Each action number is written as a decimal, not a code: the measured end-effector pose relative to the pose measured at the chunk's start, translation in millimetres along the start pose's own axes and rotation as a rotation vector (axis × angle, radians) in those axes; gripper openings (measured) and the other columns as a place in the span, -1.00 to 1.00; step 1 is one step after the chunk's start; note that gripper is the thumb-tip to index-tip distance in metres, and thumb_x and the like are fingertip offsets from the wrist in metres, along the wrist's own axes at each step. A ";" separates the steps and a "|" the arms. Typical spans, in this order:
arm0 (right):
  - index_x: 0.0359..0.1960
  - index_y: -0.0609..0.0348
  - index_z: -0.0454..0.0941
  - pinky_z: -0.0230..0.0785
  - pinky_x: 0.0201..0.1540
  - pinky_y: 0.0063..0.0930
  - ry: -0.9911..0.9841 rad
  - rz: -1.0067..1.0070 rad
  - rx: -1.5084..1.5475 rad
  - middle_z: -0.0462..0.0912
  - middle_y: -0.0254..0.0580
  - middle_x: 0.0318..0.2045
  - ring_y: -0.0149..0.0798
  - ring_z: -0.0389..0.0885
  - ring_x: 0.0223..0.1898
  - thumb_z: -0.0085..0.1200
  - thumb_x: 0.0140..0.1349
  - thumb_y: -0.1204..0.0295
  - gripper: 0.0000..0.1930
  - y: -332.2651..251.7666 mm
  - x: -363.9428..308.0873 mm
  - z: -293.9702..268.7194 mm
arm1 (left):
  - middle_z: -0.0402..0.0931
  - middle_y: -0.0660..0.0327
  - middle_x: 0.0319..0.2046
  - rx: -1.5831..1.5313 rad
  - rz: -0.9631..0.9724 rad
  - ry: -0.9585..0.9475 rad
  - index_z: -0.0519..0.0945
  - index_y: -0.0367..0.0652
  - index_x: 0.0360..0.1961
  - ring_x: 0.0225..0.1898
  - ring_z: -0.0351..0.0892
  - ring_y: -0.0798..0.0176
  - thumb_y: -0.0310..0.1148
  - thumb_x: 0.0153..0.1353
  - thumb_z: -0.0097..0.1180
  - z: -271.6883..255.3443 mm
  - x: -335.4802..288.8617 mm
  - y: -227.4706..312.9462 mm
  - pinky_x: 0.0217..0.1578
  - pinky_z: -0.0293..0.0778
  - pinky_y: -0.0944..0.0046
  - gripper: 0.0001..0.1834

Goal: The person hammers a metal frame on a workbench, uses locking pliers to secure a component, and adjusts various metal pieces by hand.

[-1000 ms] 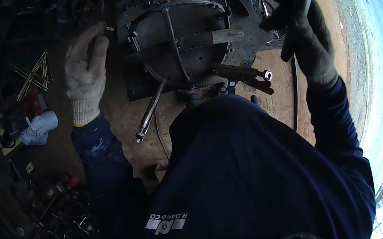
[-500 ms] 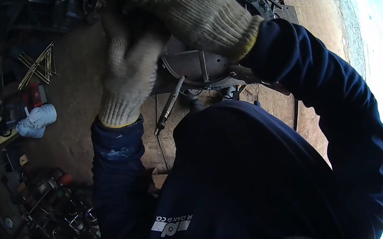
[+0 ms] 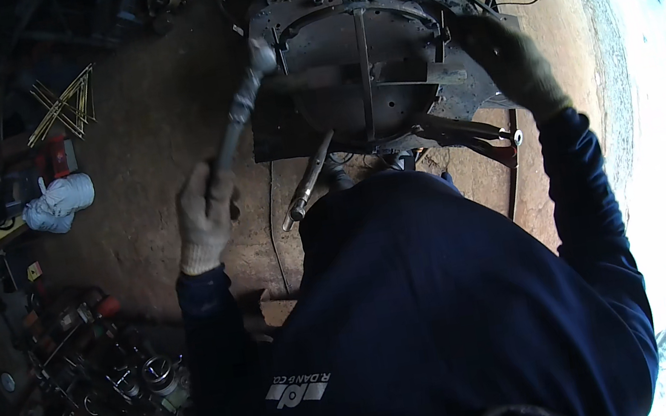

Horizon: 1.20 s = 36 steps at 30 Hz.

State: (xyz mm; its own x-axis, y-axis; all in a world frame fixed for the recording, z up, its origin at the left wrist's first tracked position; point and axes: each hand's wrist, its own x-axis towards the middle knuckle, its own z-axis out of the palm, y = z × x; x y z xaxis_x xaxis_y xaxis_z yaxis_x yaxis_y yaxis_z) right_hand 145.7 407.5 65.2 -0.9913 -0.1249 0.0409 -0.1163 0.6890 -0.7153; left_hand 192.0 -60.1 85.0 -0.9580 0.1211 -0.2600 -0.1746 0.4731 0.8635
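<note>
Gripping a hammer [image 3: 243, 114] by its handle, the gloved left hand [image 3: 205, 214] sits left of centre; the long handle slants up and right, head touching the round rusty metal frame [image 3: 362, 57] at upper centre. The gloved right hand [image 3: 511, 61] closes on the frame's right edge.

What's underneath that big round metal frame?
Under the round metal frame lies a dark flat plate; a long tool pokes out below. The dirt floor surrounds it. What lies beneath the plate is hidden.
</note>
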 end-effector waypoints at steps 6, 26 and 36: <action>0.18 0.00 0.59 0.51 0.10 -0.25 0.002 0.027 -0.106 0.66 -0.02 0.05 0.00 0.66 0.08 0.19 0.32 0.26 -0.60 23.2 -36.5 41.3 | 0.46 0.30 -0.56 -0.081 -0.259 -0.168 0.58 -0.26 -0.01 -0.66 0.41 0.48 0.08 0.47 -0.01 12.9 -18.6 -42.5 -0.63 0.38 0.40 -0.46; 0.11 0.02 0.61 0.52 0.04 -0.11 0.046 -0.079 -0.193 0.68 -0.01 -0.03 0.11 0.65 0.00 0.21 0.27 0.21 -0.60 41.1 -36.9 51.1 | 0.46 0.30 -0.69 -0.341 0.491 0.216 0.53 -0.25 -0.20 -0.70 0.47 0.46 0.09 0.48 -0.09 21.1 -8.2 -26.7 -0.69 0.39 0.37 -0.47; 0.17 0.05 0.58 0.48 0.12 -0.18 -0.003 -0.077 -0.152 0.67 0.01 0.03 0.10 0.63 0.07 0.23 0.30 0.32 -0.59 61.0 -33.2 55.2 | 0.44 0.26 -0.68 -0.153 -0.013 0.159 0.54 -0.30 -0.20 -0.73 0.44 0.34 0.13 0.46 -0.08 25.9 -7.1 -24.1 -0.64 0.40 0.31 -0.42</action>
State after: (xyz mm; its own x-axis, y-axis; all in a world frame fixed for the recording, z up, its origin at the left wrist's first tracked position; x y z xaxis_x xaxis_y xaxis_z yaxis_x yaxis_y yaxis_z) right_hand 174.9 414.2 -18.3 -0.9790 -0.1833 0.0896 -0.2001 0.7771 -0.5968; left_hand 208.9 -49.7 54.9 -0.9771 -0.0291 -0.2109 -0.2084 0.3345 0.9191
